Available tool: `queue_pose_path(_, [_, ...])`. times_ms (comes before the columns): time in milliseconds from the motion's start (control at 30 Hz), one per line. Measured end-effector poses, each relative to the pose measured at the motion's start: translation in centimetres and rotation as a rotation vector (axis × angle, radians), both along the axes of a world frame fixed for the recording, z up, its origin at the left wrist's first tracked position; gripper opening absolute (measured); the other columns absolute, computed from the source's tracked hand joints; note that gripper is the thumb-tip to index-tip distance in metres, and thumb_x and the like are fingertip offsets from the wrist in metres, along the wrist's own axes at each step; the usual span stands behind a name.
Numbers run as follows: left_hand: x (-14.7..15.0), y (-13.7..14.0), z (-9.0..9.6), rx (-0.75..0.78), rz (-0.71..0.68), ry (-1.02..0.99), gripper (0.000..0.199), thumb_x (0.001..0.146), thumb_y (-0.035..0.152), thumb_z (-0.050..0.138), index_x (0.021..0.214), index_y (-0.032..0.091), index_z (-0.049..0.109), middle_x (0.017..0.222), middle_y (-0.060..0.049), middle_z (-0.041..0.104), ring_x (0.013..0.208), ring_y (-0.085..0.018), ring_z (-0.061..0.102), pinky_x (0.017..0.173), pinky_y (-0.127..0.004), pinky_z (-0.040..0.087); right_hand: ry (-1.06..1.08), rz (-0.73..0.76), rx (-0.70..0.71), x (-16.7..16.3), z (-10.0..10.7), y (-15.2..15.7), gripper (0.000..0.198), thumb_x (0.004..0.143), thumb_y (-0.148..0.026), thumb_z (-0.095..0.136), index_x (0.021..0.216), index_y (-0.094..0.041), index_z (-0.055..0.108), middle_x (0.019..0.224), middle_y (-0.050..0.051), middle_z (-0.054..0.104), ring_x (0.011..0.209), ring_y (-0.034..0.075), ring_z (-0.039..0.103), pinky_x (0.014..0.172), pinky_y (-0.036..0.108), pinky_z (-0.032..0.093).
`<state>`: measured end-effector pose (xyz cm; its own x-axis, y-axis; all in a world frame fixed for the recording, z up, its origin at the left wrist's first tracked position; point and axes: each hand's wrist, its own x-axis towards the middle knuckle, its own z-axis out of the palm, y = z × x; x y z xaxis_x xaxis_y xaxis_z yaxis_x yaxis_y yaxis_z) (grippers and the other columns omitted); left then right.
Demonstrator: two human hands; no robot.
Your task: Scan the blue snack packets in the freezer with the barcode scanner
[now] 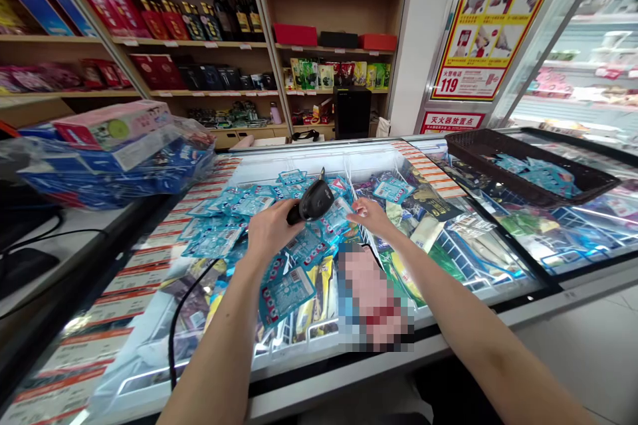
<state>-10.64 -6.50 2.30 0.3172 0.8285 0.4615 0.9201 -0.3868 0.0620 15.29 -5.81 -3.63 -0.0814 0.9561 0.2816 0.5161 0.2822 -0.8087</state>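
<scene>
Here, the fingers of the left hand (272,229) curl around a black plastic handheld scanner (317,200); the nearly closed fingers of the right hand (371,216) pinch the edge of a flat teal plastic packet (339,214) beside it.

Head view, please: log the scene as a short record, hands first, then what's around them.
Left hand: holding a black scanner
Right hand: fingertips at the edge of a blue packet; grip unclear
Packet pile: loose, on the glass freezer top
Brown basket: right side, similar packets inside
Wrapped bundle: left side, pink box on top
</scene>
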Motion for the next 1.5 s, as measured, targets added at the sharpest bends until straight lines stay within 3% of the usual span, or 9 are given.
queue_pose_path(133, [0.1, 0.0, -0.2, 0.003, -0.025, 0.028, 0.04, 0.073, 0.039, 0.055, 0.113, 0.031, 0.055, 0.108, 0.003, 0.065, 0.092, -0.021, 0.061, 0.064, -0.028, 0.039, 0.243, -0.091, -0.025, 1.9, -0.4, 0.1, 0.031, 0.074, -0.047, 0.059, 0.09, -0.023, 0.047, 0.066, -0.003, 0.058, 0.063, 0.017, 0.06, 0.055, 0.029, 0.048])
queue_pose_path(300, [0.3, -0.1, 0.0, -0.009, -0.051, 0.036, 0.038, 0.075, 0.038, 0.053, 0.112, 0.03, 0.055, 0.107, 0.003, 0.066, 0.092, -0.021, 0.061, 0.064, -0.028, 0.039, 0.411, -0.132, -0.06, 2.6, -0.8, 0.1, 0.033, 0.073, -0.047, 0.059, 0.091, -0.025, 0.042, 0.059, -0.004, 0.056, 0.064, 0.022, 0.065, 0.046, 0.03, 0.049])
queue_pose_path(700, [1.9, -0.9, 0.4, -0.126, -0.161, 0.036, 0.039, 0.075, 0.039, 0.052, 0.111, 0.027, 0.058, 0.106, -0.001, 0.066, 0.093, -0.022, 0.061, 0.068, -0.028, 0.041, 0.291, -0.144, -0.086, 2.1, -0.7, -0.2, 0.031, 0.077, -0.048, 0.053, 0.094, -0.024, 0.043, 0.069, -0.001, 0.062, 0.067, 0.022, 0.067, 0.048, 0.029, 0.048])
queue_pose_path(900, [2.0, -0.8, 0.2, -0.102, -0.206, 0.048, 0.039, 0.074, 0.039, 0.054, 0.111, 0.027, 0.058, 0.104, 0.0, 0.067, 0.091, -0.022, 0.062, 0.065, -0.027, 0.04, 0.217, -0.175, -0.082, 2.1, -0.8, -0.1, 0.032, 0.079, -0.05, 0.05, 0.096, -0.024, 0.044, 0.065, -0.002, 0.06, 0.069, 0.021, 0.066, 0.048, 0.029, 0.047])
queue_pose_path(1100, [2.1, -0.7, -0.3, -0.105, -0.205, 0.063, 0.039, 0.074, 0.039, 0.054, 0.111, 0.026, 0.057, 0.106, -0.001, 0.066, 0.092, -0.022, 0.062, 0.066, -0.027, 0.04, 0.24, -0.134, -0.03, 2.2, -0.9, -0.1, 0.028, 0.079, -0.048, 0.05, 0.093, -0.024, 0.043, 0.063, -0.004, 0.056, 0.066, 0.02, 0.066, 0.045, 0.028, 0.045])
queue_pose_path(1500, [2.5, -0.8, -0.1, -0.127, -0.192, 0.064, 0.039, 0.074, 0.037, 0.052, 0.111, 0.026, 0.057, 0.107, -0.002, 0.066, 0.093, -0.022, 0.061, 0.066, -0.027, 0.041, 0.172, -0.163, -0.058, 2.1, -0.7, -0.1, 0.027, 0.08, -0.048, 0.048, 0.092, -0.024, 0.044, 0.065, -0.004, 0.058, 0.068, 0.02, 0.066, 0.047, 0.027, 0.046])
